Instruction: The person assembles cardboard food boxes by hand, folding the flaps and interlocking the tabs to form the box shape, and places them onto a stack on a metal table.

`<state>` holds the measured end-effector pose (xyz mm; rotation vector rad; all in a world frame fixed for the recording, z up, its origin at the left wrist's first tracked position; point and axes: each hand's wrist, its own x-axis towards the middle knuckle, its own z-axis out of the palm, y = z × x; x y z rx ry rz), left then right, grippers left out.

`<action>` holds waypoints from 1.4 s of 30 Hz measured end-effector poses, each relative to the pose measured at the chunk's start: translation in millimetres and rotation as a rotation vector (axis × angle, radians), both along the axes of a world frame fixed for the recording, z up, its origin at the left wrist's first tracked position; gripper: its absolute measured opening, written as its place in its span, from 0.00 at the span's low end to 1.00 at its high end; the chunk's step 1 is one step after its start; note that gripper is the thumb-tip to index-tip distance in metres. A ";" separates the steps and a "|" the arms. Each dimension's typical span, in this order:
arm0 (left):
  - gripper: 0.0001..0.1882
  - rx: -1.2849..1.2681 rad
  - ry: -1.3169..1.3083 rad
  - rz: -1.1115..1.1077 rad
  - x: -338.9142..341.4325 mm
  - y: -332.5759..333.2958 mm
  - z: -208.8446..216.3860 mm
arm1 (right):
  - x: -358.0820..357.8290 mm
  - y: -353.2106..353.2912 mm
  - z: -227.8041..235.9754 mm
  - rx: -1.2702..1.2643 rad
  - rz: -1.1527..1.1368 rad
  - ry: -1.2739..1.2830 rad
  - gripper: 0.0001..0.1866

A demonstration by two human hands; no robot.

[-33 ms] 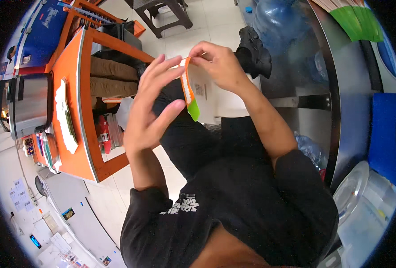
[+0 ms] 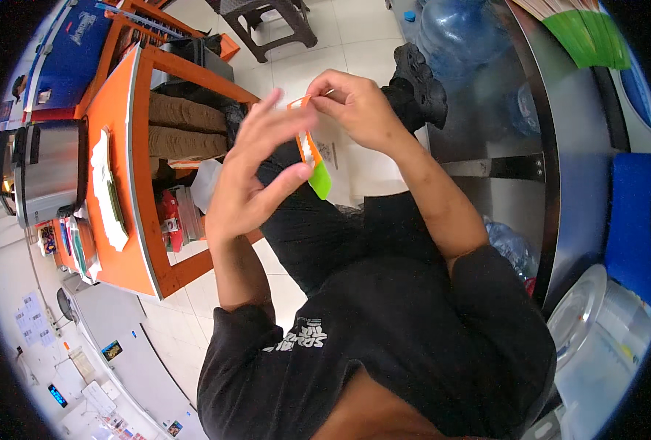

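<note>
A narrow strip (image 2: 321, 181), orange with a white jagged band and a bright green lower end, hangs above my lap. It looks like folded paper or card. My right hand (image 2: 362, 110) pinches its upper end between thumb and fingertips. Alongside it is my left hand (image 2: 248, 172), its fingers stretched out and apart. Those fingers, slightly blurred, pass in front of the strip's upper part, and the thumb tip is at its edge; whether they touch I cannot tell. Behind the strip is a pale surface (image 2: 373, 170) with a small printed square on it.
At left stands an orange shelf unit (image 2: 138, 220) with papers (image 2: 107, 194) and a steel appliance (image 2: 54, 172) on top. To the right, a metal table (image 2: 553, 176) has large blue water bottles (image 2: 461, 33) under it. A dark stool (image 2: 267, 26) stands ahead.
The fingers of my left hand have moved right across the strip, and its thumb has come to the strip's edge. The strip has tilted slightly; my right hand keeps its pinch.
</note>
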<state>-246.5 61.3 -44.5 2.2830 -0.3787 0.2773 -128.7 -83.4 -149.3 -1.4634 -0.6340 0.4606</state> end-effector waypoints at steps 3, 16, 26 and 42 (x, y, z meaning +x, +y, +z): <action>0.09 -0.013 -0.003 -0.063 5.5 24.0 -31.4 | -4.9 12.0 -3.6 0.089 -0.030 -0.130 0.10; 0.20 -0.224 0.087 -0.224 5.8 25.2 -44.1 | 2.5 2.4 -12.7 0.026 0.101 -0.040 0.11; 0.09 -0.441 0.055 0.112 5.2 14.6 -65.5 | -8.9 2.8 -2.3 0.198 0.090 0.033 0.17; 0.06 -0.288 0.079 0.551 5.3 8.9 -48.2 | -38.0 3.0 14.9 0.154 -0.376 -0.936 0.08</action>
